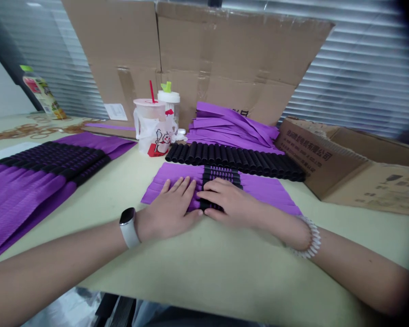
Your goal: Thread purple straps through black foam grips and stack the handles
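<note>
My left hand [172, 206] lies flat with fingers spread on a fan of overlapping purple strips [266, 187] on the table. My right hand [230, 201] rests beside it, fingers stretched over a short column of black tubes [222, 175] laid across the middle of those strips. A white watch is on my left wrist and a white bead bracelet on my right. Behind the strips runs a long row of black tubes [235, 159], and behind that a loose heap of purple strips [228, 125].
At left lies a larger purple strip sheet [17, 195] with black tubes [54, 159] across it. Two plastic drink cups [152, 129] stand at the back centre, a bottle [42, 93] far left. Cardboard sheets [197, 50] lean behind; a flat cardboard box [354, 163] lies right.
</note>
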A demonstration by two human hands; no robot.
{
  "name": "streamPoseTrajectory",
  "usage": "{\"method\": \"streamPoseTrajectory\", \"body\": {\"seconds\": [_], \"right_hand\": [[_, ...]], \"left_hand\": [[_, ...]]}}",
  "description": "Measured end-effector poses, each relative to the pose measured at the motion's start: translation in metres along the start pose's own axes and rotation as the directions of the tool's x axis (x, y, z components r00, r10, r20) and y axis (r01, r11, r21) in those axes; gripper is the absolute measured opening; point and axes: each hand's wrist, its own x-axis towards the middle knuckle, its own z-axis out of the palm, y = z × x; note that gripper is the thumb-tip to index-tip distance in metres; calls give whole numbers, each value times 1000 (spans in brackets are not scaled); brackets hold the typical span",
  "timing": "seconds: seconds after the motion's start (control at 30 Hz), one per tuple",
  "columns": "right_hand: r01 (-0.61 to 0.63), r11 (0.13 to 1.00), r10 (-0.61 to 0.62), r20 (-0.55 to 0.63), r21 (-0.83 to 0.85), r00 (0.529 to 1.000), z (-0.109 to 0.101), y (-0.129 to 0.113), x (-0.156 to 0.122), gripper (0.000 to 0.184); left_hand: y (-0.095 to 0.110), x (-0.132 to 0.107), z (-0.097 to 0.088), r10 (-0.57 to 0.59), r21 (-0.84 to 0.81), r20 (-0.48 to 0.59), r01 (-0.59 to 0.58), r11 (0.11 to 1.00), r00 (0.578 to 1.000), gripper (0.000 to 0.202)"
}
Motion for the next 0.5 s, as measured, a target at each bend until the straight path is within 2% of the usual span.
{"method": "streamPoseTrajectory", "body": {"seconds": [0.5], "right_hand": [[-18,999,19,48,-30,999,-2,-1,2,30]], "left_hand": [[-2,0,-1,11,0,-13,-11,1000,1000,76]]}}
